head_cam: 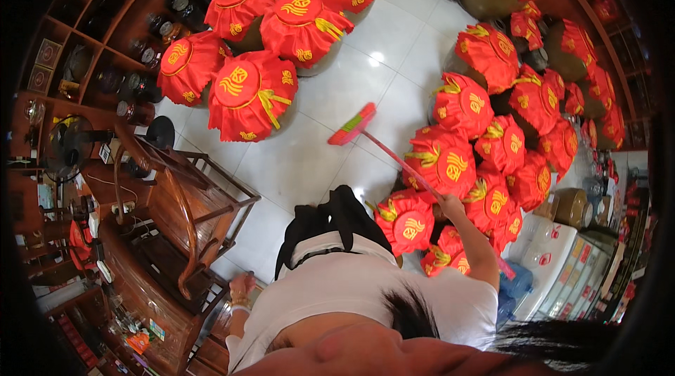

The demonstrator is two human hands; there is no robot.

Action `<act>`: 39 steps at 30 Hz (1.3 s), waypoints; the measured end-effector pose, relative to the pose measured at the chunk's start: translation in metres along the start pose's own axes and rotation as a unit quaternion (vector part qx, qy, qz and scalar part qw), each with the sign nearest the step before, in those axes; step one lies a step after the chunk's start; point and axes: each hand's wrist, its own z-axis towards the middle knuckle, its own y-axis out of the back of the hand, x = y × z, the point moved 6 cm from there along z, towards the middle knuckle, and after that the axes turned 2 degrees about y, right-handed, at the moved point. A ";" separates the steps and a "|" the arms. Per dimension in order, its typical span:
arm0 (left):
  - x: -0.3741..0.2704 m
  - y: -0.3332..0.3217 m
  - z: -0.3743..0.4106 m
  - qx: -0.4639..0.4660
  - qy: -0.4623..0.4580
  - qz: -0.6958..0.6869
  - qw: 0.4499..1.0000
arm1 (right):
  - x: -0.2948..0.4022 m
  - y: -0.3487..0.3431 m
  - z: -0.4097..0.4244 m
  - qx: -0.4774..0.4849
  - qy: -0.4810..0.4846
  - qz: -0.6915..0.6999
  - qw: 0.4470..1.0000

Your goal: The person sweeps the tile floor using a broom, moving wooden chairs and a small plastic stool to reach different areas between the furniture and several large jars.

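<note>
My right hand (451, 206) is closed around the pink handle of a broom (401, 162). The broom's pink and green head (352, 124) rests on or just above the white tiled floor (295, 165), between two groups of jars with red cloth covers. My left hand (242, 285) hangs low beside my body, near a wooden armchair (179, 207); its fingers look curled, and whether it holds anything is unclear. Close to my right hand stands a jar with a red cover and yellow ribbon (448, 165).
More red-covered jars (253, 96) stand ahead on the left. Wooden shelves (100, 49) with glass jars line the left side. A standing fan (68, 146) and a wooden table (153, 281) are at left. Blue water bottles (516, 278) and a white display cabinet (553, 265) are at right.
</note>
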 end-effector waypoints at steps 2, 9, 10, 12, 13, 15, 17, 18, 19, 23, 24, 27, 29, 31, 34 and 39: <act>-0.005 -0.005 0.004 0.011 -0.078 0.285 0.955 | 0.006 0.013 0.014 0.006 0.043 -0.026 0.999; -0.176 -0.175 0.047 0.143 -0.596 0.516 0.599 | 0.134 -0.004 0.125 0.004 0.162 0.127 0.979; -0.206 -0.192 0.075 0.140 -0.569 0.521 0.621 | 0.185 -0.001 0.150 -0.012 0.151 0.050 0.987; -0.285 -0.264 0.114 0.249 -0.302 0.355 0.849 | 0.223 0.014 0.177 -0.009 0.089 0.001 0.996; -0.331 -0.310 0.109 0.213 -0.066 0.089 0.971 | 0.214 0.026 0.187 0.009 0.048 0.029 0.998; -0.428 -0.384 0.065 0.235 -0.147 0.061 0.959 | 0.200 0.073 0.203 0.005 0.010 0.071 0.997; -0.496 -0.435 0.036 0.271 -0.191 0.038 0.943 | 0.168 0.101 0.204 -0.006 -0.043 0.080 0.996; -0.515 -0.452 0.030 0.288 -0.210 0.029 0.934 | 0.147 0.108 0.208 -0.009 -0.091 0.076 0.993; -0.523 -0.462 0.031 0.282 -0.201 0.038 0.938 | 0.123 0.112 0.211 -0.030 -0.108 0.083 0.990; -0.527 -0.499 0.080 0.303 -0.142 0.037 0.942 | 0.150 0.194 0.205 -0.056 -0.121 0.053 0.990; -0.511 -0.499 0.115 0.302 -0.121 0.103 0.940 | 0.150 0.203 0.218 -0.063 -0.101 0.056 0.991; -0.493 -0.545 0.104 0.251 -0.041 0.125 0.959 | 0.154 0.228 0.273 -0.058 -0.043 0.072 0.995; -0.474 -0.569 0.128 0.289 0.008 0.137 0.947 | 0.182 0.241 0.343 -0.060 0.036 0.089 0.994; -0.474 -0.614 0.126 0.265 0.022 0.168 0.949 | 0.209 0.245 0.430 -0.064 0.056 0.070 0.994; -0.505 -0.693 0.082 0.273 0.001 0.242 0.931 | 0.202 0.277 0.524 -0.037 0.012 0.047 0.998; -0.548 -0.726 0.068 0.222 -0.033 0.168 0.960 | 0.151 0.395 0.554 -0.014 0.015 0.043 0.999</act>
